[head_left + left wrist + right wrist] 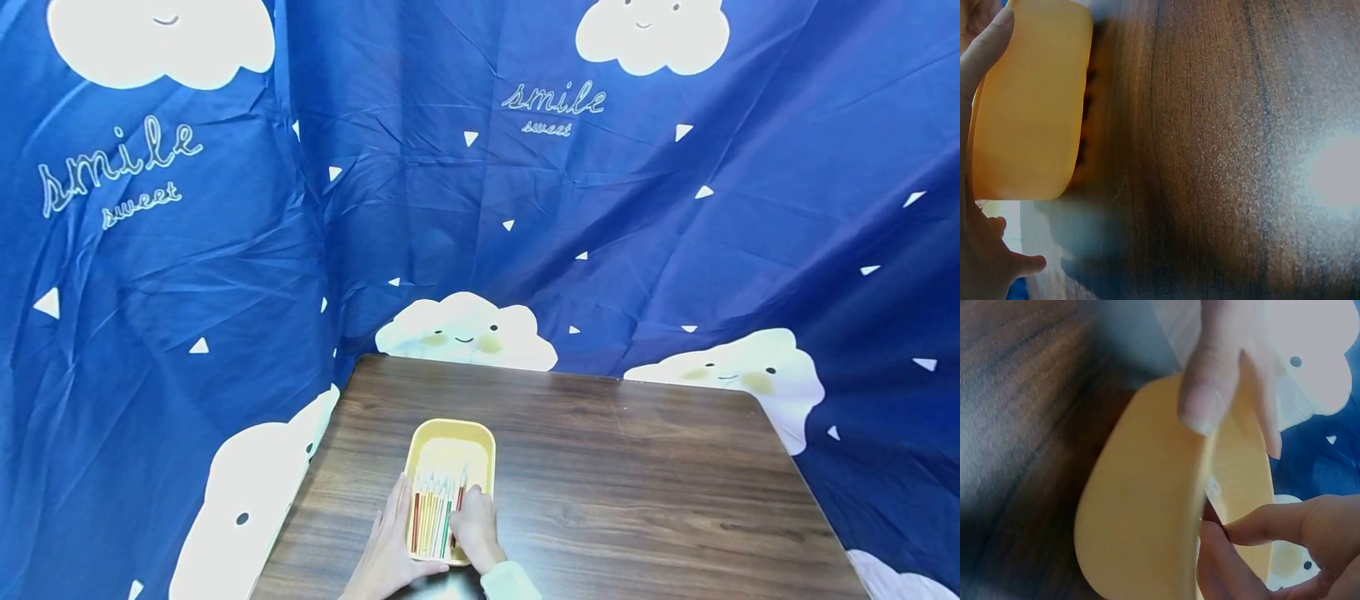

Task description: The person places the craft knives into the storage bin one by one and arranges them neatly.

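Observation:
A yellow rectangular tray [453, 443] lies on the table, with several colored pencils [431, 518] lined up side by side in its near half, pale tips pointing away from me. My left hand [387, 543] rests at the near-left corner. Its straight fingers lie along the left side and its thumb touches the near wall, as the right wrist view of the tray wall [1141, 500] also shows. My right hand [476, 525] is at the tray's right side and pinches a dark red pencil [460, 498] between thumb and finger. That pencil's lower part is mostly hidden.
The brown wood-grain table [637, 483] extends to the right of the tray and beyond it. A blue curtain [450, 208] with white clouds and triangles hangs behind and to the left, close against the table's edges.

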A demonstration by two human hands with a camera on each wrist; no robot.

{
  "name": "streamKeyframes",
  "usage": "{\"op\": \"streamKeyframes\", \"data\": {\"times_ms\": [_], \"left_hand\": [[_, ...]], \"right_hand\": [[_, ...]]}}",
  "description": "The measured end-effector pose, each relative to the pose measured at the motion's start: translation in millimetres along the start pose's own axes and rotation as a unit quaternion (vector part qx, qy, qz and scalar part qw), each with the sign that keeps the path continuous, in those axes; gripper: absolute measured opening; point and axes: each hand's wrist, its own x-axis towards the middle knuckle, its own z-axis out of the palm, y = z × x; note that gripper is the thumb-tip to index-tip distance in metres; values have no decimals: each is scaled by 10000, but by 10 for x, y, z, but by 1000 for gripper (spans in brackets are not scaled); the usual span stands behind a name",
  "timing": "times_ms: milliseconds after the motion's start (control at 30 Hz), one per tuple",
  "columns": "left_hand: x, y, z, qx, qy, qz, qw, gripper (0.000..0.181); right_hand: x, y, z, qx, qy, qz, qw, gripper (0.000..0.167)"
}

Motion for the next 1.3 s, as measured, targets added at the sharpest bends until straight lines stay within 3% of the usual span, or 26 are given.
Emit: {"op": "streamKeyframes", "data": {"times_ms": [200, 433, 733, 900, 1100, 1300], "left_hand": [[12, 9, 23, 31, 219, 293, 9993, 153], [4, 7, 55, -31, 152, 245, 9996, 155], [19, 16, 47, -90, 226, 366, 9990, 154], [9, 16, 45, 220, 361, 579, 9974, 151], [-10, 11, -9, 657, 466, 782, 9937, 151], [-19, 43, -56, 832, 573, 658, 9927, 150]], "right_hand": [[-29, -21, 121, -167, -61, 170, 9997, 24], [-102, 74, 240, -668, 104, -31, 9977, 25], [-102, 87, 262, -441, 109, 193, 9988, 28], [-120, 104, 288, -306, 236, 178, 9991, 39], [-110, 93, 264, -349, 396, -211, 9984, 37], [-65, 98, -27, 84, 494, -778, 9957, 28]]}}
